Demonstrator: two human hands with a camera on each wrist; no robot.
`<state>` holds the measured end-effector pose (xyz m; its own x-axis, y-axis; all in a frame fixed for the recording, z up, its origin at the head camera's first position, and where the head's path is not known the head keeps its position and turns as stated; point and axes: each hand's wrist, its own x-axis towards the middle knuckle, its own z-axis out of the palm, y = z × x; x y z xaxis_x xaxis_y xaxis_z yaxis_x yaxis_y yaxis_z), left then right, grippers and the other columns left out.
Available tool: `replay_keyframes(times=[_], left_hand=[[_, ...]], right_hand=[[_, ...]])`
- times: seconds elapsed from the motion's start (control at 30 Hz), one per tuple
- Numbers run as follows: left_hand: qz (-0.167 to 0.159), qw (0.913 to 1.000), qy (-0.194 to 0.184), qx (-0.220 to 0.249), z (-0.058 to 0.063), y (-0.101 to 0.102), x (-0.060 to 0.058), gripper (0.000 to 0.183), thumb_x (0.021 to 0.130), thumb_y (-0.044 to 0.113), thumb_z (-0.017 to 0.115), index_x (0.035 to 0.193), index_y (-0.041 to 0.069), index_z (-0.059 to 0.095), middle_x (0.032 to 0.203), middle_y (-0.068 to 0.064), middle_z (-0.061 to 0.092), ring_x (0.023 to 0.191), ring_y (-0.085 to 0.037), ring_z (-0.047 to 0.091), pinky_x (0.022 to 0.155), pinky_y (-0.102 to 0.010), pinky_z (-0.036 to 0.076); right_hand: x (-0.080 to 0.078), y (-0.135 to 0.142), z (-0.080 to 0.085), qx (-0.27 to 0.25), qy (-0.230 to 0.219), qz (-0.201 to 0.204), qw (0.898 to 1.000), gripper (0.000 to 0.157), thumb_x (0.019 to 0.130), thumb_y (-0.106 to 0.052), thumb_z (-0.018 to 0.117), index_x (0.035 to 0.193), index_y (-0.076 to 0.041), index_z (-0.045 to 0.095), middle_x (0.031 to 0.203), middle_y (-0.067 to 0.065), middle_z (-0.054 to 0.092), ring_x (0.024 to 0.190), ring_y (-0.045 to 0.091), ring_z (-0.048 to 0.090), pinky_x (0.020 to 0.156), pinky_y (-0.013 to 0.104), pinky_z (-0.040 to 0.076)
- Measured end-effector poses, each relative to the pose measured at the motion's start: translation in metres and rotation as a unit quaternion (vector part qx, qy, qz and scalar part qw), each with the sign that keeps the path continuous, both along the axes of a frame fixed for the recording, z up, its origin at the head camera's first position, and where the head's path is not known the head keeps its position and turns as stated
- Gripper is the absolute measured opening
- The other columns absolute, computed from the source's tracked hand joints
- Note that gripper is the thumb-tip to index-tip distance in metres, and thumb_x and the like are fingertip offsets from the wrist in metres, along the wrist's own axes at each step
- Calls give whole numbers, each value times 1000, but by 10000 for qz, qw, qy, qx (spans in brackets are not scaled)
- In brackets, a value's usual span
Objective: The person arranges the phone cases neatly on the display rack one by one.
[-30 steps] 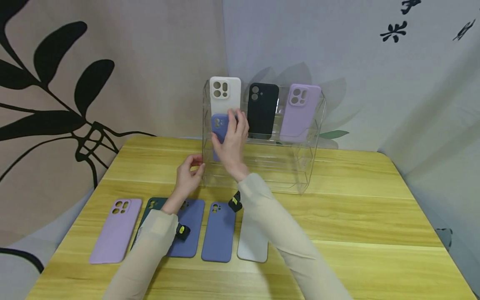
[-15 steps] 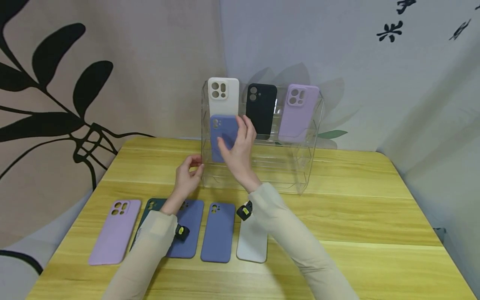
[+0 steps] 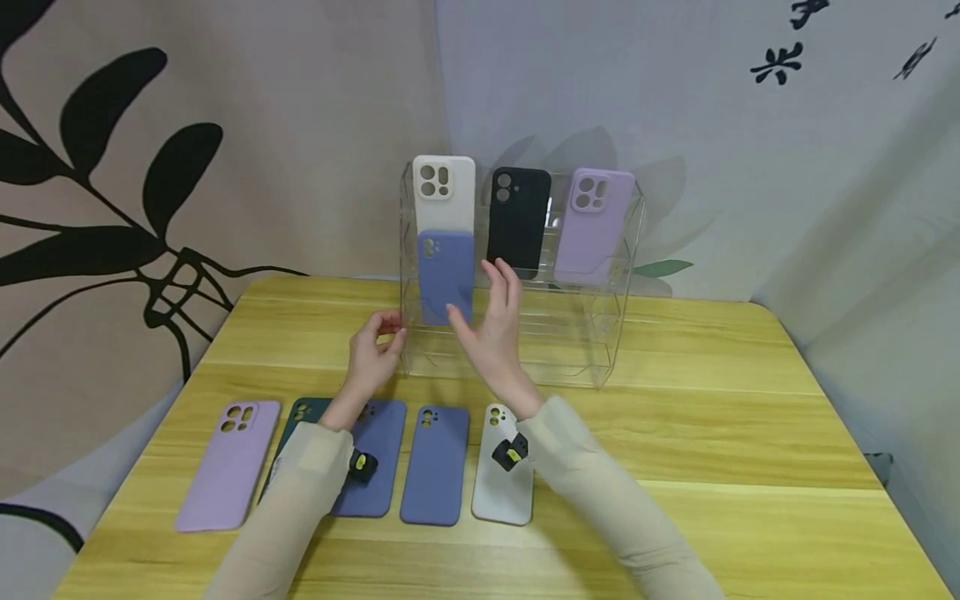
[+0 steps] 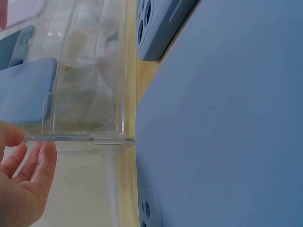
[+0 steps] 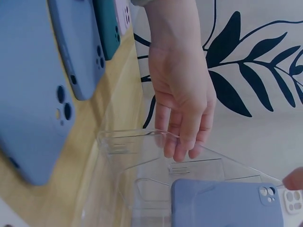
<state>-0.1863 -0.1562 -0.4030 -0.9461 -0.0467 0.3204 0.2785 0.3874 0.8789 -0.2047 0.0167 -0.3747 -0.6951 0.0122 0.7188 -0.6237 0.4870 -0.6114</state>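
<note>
A clear stepped display rack (image 3: 555,348) stands at the back of the table. My left hand (image 3: 375,350) pinches the edge of its left side panel, the thumb on one face and the fingers on the other in the left wrist view. On the middle tier leans a blue phone case (image 3: 446,275), partly in front of a white phone case (image 3: 453,212) on the top tier. My right hand (image 3: 495,337) is just right of the blue case, fingers apart and holding nothing. A black phone case (image 3: 517,218) and a lilac phone case (image 3: 594,221) also lean on the top tier.
Along the front of the wooden table (image 3: 705,433) lie a lilac case (image 3: 228,471), a dark green case (image 3: 307,408), two blue cases, one (image 3: 386,450) half under the left sleeve and one (image 3: 433,471) uncovered, and a pale grey case (image 3: 498,496). A patterned cloth hangs behind.
My right hand has let go of the blue phone case and drawn away right and down, leaving it leaning on the rack. The left hand stays at the rack's side.
</note>
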Motion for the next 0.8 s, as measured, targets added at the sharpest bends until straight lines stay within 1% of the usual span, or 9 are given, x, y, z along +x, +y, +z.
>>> replay_keyframes(times=[0.2, 0.37, 0.43, 0.7, 0.8], left_hand=[[2, 10000, -19, -44, 1, 0, 1, 23, 88, -9, 55, 109, -18, 53, 103, -32, 57, 97, -39, 58, 77, -44, 52], [4, 10000, -62, -53, 3, 1, 2, 23, 88, -10, 54, 109, -18, 52, 103, -32, 57, 97, -40, 57, 79, -47, 51], [5, 10000, -68, -42, 3, 1, 2, 23, 88, -10, 54, 109, -19, 52, 103, -33, 56, 97, -40, 57, 79, -47, 51], [-5, 9999, -142, -12, 5, 1, 3, 23, 88, -10, 55, 109, -18, 52, 104, -32, 57, 98, -39, 57, 78, -40, 52], [-11, 9999, -151, -6, 5, 1, 3, 23, 88, -10, 55, 110, -18, 52, 104, -32, 57, 98, -40, 57, 77, -38, 52]], right_hand=[[15, 9, -9, 136, -332, 72, 9993, 65, 77, -5, 74, 130, 8, 39, 135, 28, 33, 128, 36, 32, 105, 46, 31], [29, 19, -18, 315, -689, 106, 9971, 64, 80, -10, 72, 132, 8, 38, 137, 24, 32, 128, 35, 31, 103, 48, 32], [34, 22, -21, 360, -768, 146, 9963, 64, 81, -10, 71, 132, 8, 38, 136, 23, 32, 128, 35, 31, 103, 48, 32], [55, 34, -35, 558, -951, 473, 9928, 66, 81, -8, 72, 134, 7, 35, 137, 22, 31, 128, 35, 30, 103, 49, 30], [62, 39, -42, 626, -1091, 475, 9909, 68, 80, -9, 73, 133, 9, 35, 137, 23, 32, 129, 34, 30, 104, 48, 30]])
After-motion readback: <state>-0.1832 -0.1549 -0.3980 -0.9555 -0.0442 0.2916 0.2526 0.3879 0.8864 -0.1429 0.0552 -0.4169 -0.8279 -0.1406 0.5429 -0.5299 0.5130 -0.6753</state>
